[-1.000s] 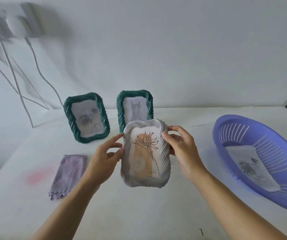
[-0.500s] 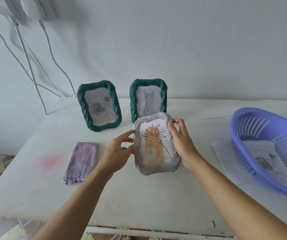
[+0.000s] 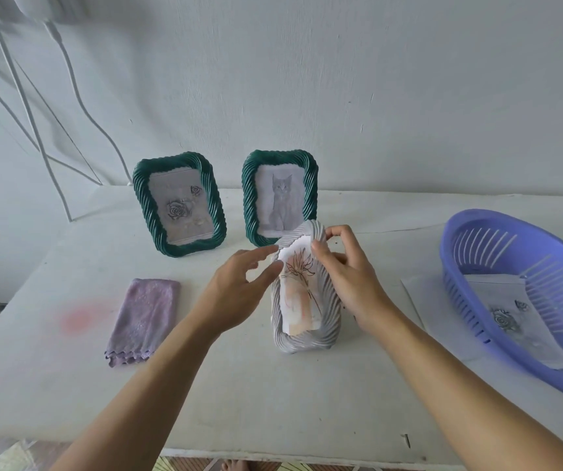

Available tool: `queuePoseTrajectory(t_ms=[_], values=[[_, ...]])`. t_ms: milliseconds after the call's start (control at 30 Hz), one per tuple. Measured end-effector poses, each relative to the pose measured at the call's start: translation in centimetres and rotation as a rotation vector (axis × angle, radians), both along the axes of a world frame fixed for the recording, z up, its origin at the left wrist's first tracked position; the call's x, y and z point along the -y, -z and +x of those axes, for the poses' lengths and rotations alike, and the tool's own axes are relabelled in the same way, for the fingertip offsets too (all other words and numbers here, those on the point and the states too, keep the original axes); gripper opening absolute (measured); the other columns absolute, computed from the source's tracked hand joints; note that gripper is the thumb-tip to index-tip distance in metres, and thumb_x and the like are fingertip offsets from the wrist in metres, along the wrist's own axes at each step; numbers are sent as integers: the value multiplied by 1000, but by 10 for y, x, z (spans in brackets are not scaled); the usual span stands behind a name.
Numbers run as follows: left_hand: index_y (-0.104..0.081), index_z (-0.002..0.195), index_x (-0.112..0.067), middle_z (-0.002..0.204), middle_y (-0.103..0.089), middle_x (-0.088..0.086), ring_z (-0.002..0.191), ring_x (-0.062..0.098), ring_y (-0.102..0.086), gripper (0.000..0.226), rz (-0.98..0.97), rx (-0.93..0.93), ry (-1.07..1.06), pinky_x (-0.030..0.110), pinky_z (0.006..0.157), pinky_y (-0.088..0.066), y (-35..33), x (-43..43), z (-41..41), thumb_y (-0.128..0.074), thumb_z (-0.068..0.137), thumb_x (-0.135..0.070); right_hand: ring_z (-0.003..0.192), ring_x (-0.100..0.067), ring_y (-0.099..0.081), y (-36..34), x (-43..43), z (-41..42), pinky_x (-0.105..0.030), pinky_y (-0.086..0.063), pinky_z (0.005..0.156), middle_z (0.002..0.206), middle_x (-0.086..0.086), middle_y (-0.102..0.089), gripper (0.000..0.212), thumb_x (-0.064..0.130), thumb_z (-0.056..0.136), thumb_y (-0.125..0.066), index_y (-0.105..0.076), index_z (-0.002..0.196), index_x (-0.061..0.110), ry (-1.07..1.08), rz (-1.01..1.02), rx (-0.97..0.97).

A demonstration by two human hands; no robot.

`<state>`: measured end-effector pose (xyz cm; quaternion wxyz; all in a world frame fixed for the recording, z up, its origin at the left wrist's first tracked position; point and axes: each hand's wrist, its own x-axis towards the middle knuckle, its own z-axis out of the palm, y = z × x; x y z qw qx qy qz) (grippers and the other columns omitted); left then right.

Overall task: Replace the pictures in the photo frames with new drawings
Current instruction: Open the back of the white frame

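Head view: white frame (image 3: pixel 327 311) upright at tabletop (image 3: pixel 239 402) centre, just near of the cat frame (image 3: pixel 279 195). A flower drawing (image 3: pixel 298 290) sits in it. Right hand (image 3: pixel 351 287) grips its top right edge, thumb in front. Left hand (image 3: pixel 235 290) fingers are loosely straight, tips at the frame's left edge. Rose frame (image 3: pixel 178 203) far left, cloth (image 3: pixel 144 316) near left. Basket (image 3: pixel 456 283) on the right holds a rose drawing (image 3: pixel 511 317).

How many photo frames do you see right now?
3. The green rose frame stands at the back left, the green cat frame is beside it on the right, and the white frame is in front of them, gripped by the right hand. None appears hidden.
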<state>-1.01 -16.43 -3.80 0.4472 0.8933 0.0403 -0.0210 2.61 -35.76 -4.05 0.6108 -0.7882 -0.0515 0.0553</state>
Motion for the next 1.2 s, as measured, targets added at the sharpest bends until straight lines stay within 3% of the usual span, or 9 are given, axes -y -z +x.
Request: queuePoseTrajectory(t_ms=[167, 267, 333, 467, 567, 667, 767, 967, 1200], values=[[-55, 132, -54, 134, -61, -20, 124, 2, -55, 40, -32, 18, 57, 37, 109, -41, -11, 8, 10, -48, 95, -64, 72, -15, -55, -4, -9, -4, -22, -42, 64, 82, -7, -66, 18, 49, 99, -51, -53, 115, 40, -56, -1, -10], [-53, 128, -59, 134, -58, -23, 128, 5, -52, 44, 34, 1, 27, 52, 111, -35, -14, 10, 14, -41, 89, -76, 105, -1, -59, -3, -14, -6, -1, -42, 71, 119, 10, -65, 30, 42, 102, -47, -55, 131, 39, -94, 103, -75], [-56, 130, -52, 135, -57, -19, 127, 7, -50, 48, 94, 7, -16, 53, 111, -32, -17, 11, 14, -43, 90, -75, 121, 1, -54, -1, -17, -8, -5, -45, 80, 134, 17, -57, 35, 37, 104, -45, -52, 138, 38, -113, 206, -145], [-61, 117, -50, 119, -63, -23, 112, -2, -57, 65, 63, 36, -61, 49, 107, -38, -22, 7, 10, -44, 69, -91, 113, -10, -62, 4, -27, -12, -32, -56, 81, 126, 14, -65, 37, 31, 105, -40, -53, 136, 46, -181, 255, -181], [-67, 108, -49, 109, -68, -23, 103, -1, -63, 59, 23, 30, -75, 47, 101, -45, -22, -9, 11, -55, 64, -87, 105, 0, -62, 8, -35, -13, -25, -52, 83, 111, 19, -66, 38, 25, 103, -48, -58, 124, 54, -214, 213, -119], [-71, 100, -47, 100, -73, -18, 92, 0, -69, 19, -66, 22, -92, 38, 95, -53, -23, -27, 9, -70, 83, -56, 105, 2, -58, 22, -41, -10, -20, -47, 87, 111, 14, -64, 41, 30, 96, -62, -55, 131, 50, -239, 69, -16], [-72, 119, -31, 95, -77, -7, 92, 13, -73, 28, -102, 14, -121, 42, 94, -56, -15, -51, 5, -72, 91, -32, 110, 1, -52, 43, -45, -7, -24, -43, 91, 116, 13, -60, 53, 34, 91, -69, -47, 138, 47, -266, -178, 114], [-62, 130, -43, 95, -76, -11, 83, 9, -72, 44, 40, -39, -150, 43, 80, -61, 17, -75, -11, -70, 91, -25, 118, -20, -47, 61, -53, -6, -39, -43, 101, 124, 4, -49, 66, 59, 84, -65, -43, 144, 39, -225, -571, 255], [-64, 128, -37, 98, -69, -17, 73, 0, -66, 43, 220, -53, -142, 17, 61, -50, 50, -72, -22, -75, 86, -37, 133, -14, -39, 67, -47, -11, -36, -34, 106, 141, 11, -46, 55, 50, 90, -63, -49, 140, 33, -209, -674, 324]])
